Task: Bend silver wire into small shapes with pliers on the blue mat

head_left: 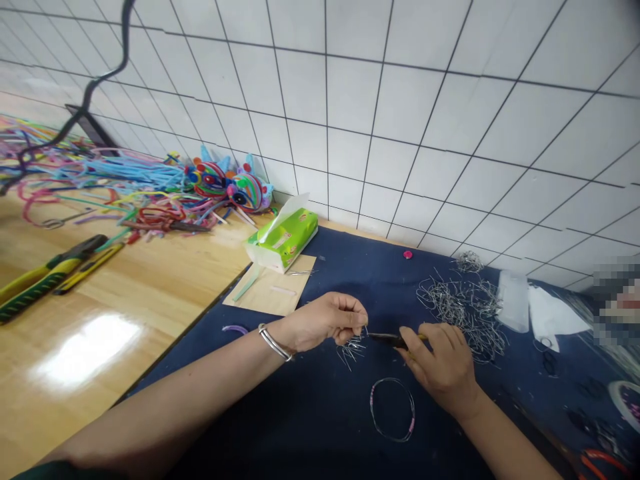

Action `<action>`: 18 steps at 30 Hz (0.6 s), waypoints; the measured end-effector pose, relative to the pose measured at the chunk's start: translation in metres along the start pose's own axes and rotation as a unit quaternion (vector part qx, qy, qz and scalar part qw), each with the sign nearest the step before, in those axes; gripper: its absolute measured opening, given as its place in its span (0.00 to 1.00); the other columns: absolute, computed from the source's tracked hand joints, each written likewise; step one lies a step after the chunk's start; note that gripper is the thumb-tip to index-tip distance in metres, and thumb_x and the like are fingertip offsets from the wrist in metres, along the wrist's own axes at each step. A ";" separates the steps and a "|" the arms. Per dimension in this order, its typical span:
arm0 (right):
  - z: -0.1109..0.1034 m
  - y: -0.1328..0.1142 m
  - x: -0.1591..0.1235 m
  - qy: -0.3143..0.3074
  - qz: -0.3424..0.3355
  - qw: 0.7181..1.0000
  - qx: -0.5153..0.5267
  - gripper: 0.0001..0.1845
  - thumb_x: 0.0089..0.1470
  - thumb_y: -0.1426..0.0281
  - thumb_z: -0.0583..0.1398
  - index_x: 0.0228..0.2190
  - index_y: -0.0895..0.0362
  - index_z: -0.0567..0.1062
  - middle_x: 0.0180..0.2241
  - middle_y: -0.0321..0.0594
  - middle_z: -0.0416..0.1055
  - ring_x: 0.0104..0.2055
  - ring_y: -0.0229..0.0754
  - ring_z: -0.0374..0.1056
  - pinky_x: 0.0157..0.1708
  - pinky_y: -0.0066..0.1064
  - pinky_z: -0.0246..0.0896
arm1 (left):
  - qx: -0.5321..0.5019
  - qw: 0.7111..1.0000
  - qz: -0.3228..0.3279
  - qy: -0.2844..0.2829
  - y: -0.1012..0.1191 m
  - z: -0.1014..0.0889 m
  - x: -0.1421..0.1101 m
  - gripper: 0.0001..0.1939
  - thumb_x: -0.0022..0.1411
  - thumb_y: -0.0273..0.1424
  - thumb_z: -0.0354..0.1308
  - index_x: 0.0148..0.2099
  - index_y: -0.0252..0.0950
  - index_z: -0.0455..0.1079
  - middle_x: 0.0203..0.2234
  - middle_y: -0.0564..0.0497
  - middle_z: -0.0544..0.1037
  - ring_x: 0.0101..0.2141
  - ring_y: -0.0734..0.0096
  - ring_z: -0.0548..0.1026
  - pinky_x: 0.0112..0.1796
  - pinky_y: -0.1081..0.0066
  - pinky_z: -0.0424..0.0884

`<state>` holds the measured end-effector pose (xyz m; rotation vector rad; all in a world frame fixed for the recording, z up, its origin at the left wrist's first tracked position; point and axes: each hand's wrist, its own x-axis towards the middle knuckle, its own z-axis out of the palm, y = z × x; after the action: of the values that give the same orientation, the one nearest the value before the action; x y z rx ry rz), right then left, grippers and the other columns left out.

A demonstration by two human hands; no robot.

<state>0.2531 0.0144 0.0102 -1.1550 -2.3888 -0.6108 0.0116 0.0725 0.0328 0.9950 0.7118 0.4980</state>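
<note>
My left hand (333, 321), with a silver bangle (274, 343) on its wrist, pinches a thin wire piece (367, 329) between thumb and fingers. Closed around the handles of slim pliers (387, 339), my right hand (443, 360) points their dark jaws left, at the wire by my left fingertips. Whether the jaws grip the wire is too small to tell. Under my left hand lies a small heap of short wire pieces (351, 352) on the dark blue cloth (300, 420). Nearer to me rests a wire ring (393, 438) with pink sections.
Tangled wires (460, 303) lie to the right, beside a clear plastic bag (513, 300). A green tissue pack (295, 243) stands on brown paper (265, 293). Yellow-and-black pliers (55, 273), a utility knife (90, 269) and colourful pipe cleaners (135, 173) occupy the wooden table at left. A tiled wall (350, 147) bounds the back.
</note>
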 end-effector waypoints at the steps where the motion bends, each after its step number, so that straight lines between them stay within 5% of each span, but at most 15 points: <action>1: 0.000 0.000 0.000 0.000 -0.001 1.000 -0.001 0.16 0.48 0.66 0.61 0.40 0.56 0.70 0.30 0.43 0.64 0.33 0.42 0.59 0.33 0.35 0.53 | -0.001 1.000 -0.002 -0.003 0.000 -0.001 0.000 0.08 0.52 0.31 0.59 0.30 0.30 0.67 0.20 0.54 0.69 0.17 0.84 0.63 0.19 0.78 0.54; 18: 0.002 0.001 -0.001 0.015 -0.021 1.000 -0.008 0.17 0.46 0.73 0.62 0.40 0.54 0.69 0.31 0.42 0.65 0.34 0.42 0.60 0.34 0.35 0.54 | -0.020 0.998 -0.035 -0.045 -0.002 -0.006 0.003 0.08 0.51 0.30 0.59 0.28 0.29 0.66 0.18 0.55 0.68 0.15 0.85 0.63 0.19 0.78 0.55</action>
<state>0.2542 0.0149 0.0082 -1.0951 -2.3923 -0.6570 0.0094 0.0773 0.0282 0.9456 0.6526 0.4019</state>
